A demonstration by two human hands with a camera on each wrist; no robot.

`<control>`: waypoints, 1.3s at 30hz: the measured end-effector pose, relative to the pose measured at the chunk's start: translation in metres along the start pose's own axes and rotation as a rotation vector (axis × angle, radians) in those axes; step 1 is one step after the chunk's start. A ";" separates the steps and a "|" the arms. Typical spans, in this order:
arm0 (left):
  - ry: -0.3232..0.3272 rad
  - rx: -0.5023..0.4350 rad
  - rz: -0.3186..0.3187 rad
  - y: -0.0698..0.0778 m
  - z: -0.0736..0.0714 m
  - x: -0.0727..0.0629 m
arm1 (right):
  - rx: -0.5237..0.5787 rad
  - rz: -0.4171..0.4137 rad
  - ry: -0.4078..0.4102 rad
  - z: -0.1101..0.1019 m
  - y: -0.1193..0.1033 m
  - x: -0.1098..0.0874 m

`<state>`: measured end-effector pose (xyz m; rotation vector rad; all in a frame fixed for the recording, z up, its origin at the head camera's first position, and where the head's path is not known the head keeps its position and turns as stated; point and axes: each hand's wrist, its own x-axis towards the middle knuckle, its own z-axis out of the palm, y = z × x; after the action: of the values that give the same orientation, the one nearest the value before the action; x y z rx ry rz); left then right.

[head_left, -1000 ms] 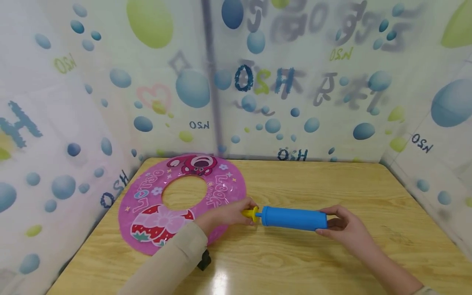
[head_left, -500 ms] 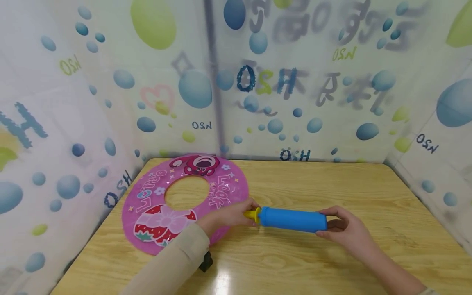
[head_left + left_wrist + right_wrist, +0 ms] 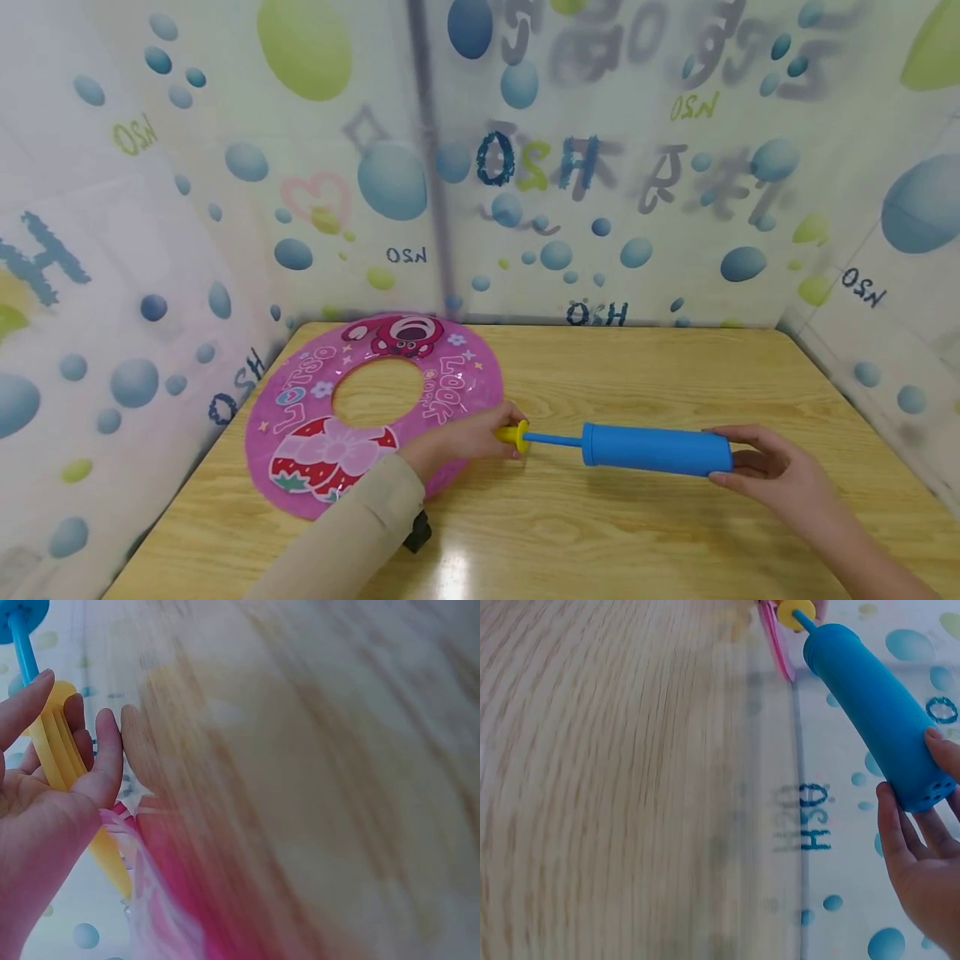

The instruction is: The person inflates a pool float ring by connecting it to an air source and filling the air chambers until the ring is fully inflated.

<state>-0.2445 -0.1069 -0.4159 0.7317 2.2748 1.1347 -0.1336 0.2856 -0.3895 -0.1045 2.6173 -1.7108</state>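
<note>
A blue hand pump [image 3: 656, 450] is held level above the table between both hands. My left hand [image 3: 480, 432] grips its yellow tapered nozzle [image 3: 60, 746], near the right edge of a pink swim ring [image 3: 262, 417]. In the left wrist view, the nozzle's tip points down beside the ring; I cannot tell whether it sits in a valve. A length of blue rod [image 3: 553, 439] shows between the yellow flange and the barrel. My right hand [image 3: 787, 475] holds the barrel's far end with thumb and fingers, where small holes [image 3: 934, 791] show.
The swim ring lies flat-looking on the left of the wooden table [image 3: 637, 542], printed with a bear and strawberries. A patterned curtain [image 3: 637, 167] surrounds the back and sides. A black object [image 3: 417, 531] shows under the left sleeve [image 3: 352, 517].
The barrel first slid left against the yellow flange, covering the rod. My right hand has since drawn it right, exposing more rod than before. My left hand has stayed in place.
</note>
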 end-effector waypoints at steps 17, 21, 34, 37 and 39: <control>-0.009 0.028 0.017 0.000 0.000 0.001 | -0.168 0.119 0.080 -0.035 0.020 -0.021; -0.010 0.025 0.035 0.002 0.001 0.002 | -0.183 0.116 0.079 -0.038 0.024 -0.024; -0.005 0.026 0.000 -0.002 0.001 0.001 | -0.061 0.034 0.024 -0.011 0.006 -0.010; -0.005 0.019 0.001 -0.003 0.001 0.001 | -0.065 0.016 0.019 0.002 0.002 -0.006; -0.004 0.022 -0.002 -0.003 0.001 0.002 | -0.055 0.005 0.015 0.011 -0.001 -0.004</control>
<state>-0.2459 -0.1070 -0.4196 0.7397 2.2875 1.1084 -0.1287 0.2755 -0.3935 -0.0861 2.6738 -1.6456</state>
